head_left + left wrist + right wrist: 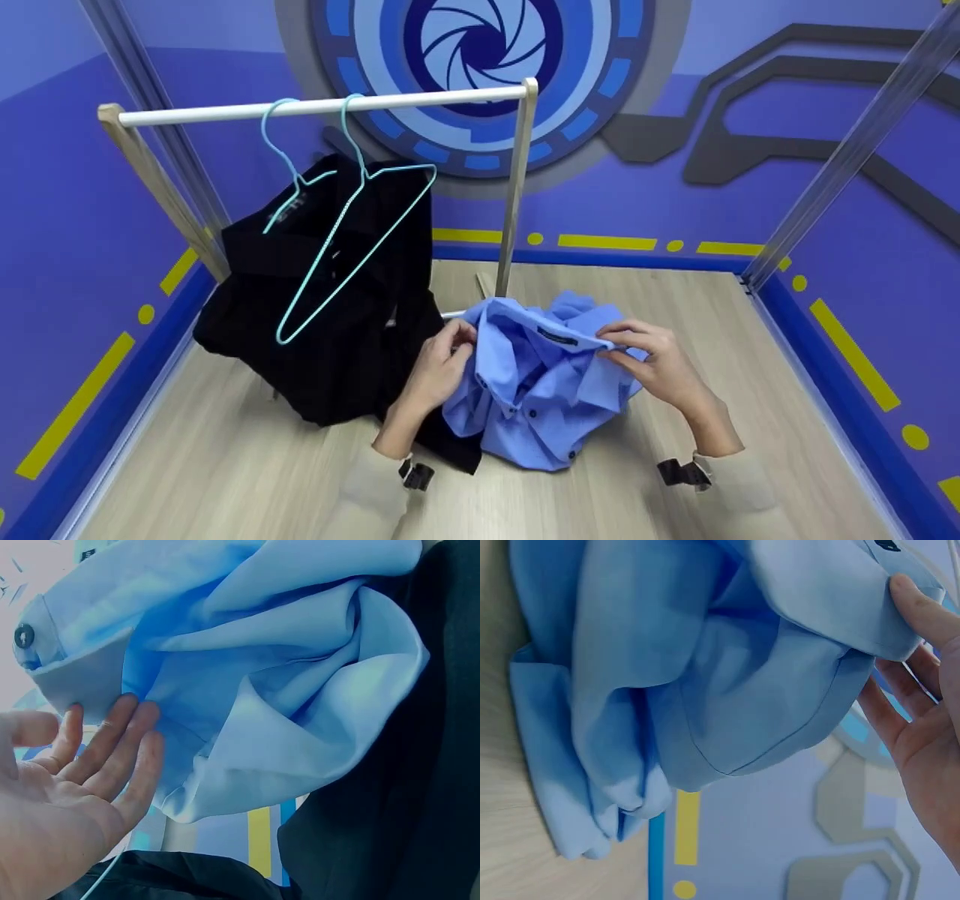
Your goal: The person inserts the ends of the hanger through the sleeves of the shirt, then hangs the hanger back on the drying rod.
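A blue button shirt (551, 420) lies bunched in front of me, its collar band raised and a dark label showing inside. My right hand (660, 364) pinches the right end of the collar; in the right wrist view the thumb (915, 604) lies on the cloth, with fingers behind it. My left hand (442, 364) is at the shirt's left edge. In the left wrist view its fingertips (124, 709) touch the collar (86, 675) beside a dark button, while the thumb stands apart from the cloth. Folds hide the rest of the shirt.
Left of the shirt stands a rack with a white rail (420, 100) and wooden posts. Black clothing (337, 375) hangs there. A bare turquoise hanger (300, 311) hangs in front, another hanger (281, 154) behind. A black sleeve or leg reaches under the shirt. Blue walls (675, 217) surround the wooden floor.
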Motion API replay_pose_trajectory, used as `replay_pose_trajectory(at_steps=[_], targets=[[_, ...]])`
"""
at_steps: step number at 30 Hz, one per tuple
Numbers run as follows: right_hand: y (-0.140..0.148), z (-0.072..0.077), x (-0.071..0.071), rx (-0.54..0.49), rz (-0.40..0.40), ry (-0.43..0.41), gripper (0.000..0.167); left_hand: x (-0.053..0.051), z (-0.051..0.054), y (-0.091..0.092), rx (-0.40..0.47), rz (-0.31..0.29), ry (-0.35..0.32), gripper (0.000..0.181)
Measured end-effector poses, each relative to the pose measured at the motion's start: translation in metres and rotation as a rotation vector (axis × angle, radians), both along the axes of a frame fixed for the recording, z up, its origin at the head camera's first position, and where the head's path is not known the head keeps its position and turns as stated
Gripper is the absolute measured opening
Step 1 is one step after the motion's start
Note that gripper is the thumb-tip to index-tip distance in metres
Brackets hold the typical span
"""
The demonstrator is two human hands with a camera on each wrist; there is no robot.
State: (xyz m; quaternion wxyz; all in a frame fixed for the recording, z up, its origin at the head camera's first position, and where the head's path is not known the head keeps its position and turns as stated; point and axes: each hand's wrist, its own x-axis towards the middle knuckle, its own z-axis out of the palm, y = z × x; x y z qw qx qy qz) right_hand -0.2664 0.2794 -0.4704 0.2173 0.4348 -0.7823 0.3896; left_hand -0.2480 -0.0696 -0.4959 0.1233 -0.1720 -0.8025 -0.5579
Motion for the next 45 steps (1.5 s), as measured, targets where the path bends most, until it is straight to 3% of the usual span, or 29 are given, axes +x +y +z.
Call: replay_pose_trajectory(at_steps=[6,11,15,24,36,42,45], targets=[[-0.003,0.012,0.006,-0.012,0.013,0.014,0.040,-0.001,-0.001,0.002,0.060,-0.073,-0.036,0.035],[-0.005,0.015,0.003,-0.029,0.051,0.067,0.044,-0.001,-0.001,0.002,0.034,-0.120,-0.023,0.060],[-0.007,0.017,0.000,-0.049,0.084,0.114,0.047,-0.002,-0.002,0.000,0.009,-0.143,0.012,0.065],[-0.014,0.025,0.005,-0.045,0.070,0.142,0.048,-0.005,-0.004,-0.002,0.047,-0.105,0.115,0.056],[-0.018,0.035,0.008,-0.007,-0.039,0.140,0.041,-0.007,0.009,-0.001,0.120,0.040,0.285,0.023],[-0.019,0.039,0.009,0.035,-0.116,0.090,0.033,-0.006,0.016,-0.004,0.086,-0.021,0.343,0.019],[-0.020,0.041,0.009,0.044,-0.115,0.071,0.030,-0.006,0.018,-0.006,0.070,-0.046,0.359,0.019]])
